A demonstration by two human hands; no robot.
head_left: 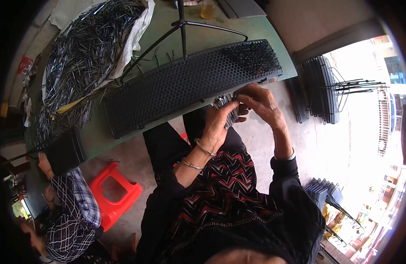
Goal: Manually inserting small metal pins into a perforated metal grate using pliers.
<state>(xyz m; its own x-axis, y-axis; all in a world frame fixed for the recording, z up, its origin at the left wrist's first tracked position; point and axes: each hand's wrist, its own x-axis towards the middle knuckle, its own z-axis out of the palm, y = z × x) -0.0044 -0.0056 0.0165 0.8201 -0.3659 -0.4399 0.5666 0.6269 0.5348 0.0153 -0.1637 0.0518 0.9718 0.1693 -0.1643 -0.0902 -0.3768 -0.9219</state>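
Note:
My left hand (217,123) is closed round a bundle of thin dark strips (230,115), held just off the table's near edge, above my lap. The fingers of my right hand (263,104) are pinched together at the upper end of that bundle; its fingertips are partly hidden. Just beyond both hands lies a long black panel (167,86) full of small holes, slanting across the table edge. Toward its right end, many small black pieces (255,57) stand up densely from the holes.
A large heap of dark strips (93,53) lies on white sacking at the left of the green table (277,44). A black stand (182,24) rises behind the panel. Left are a red stool (132,193) and another person's hand (45,165). Stacked racks (319,90) stand right.

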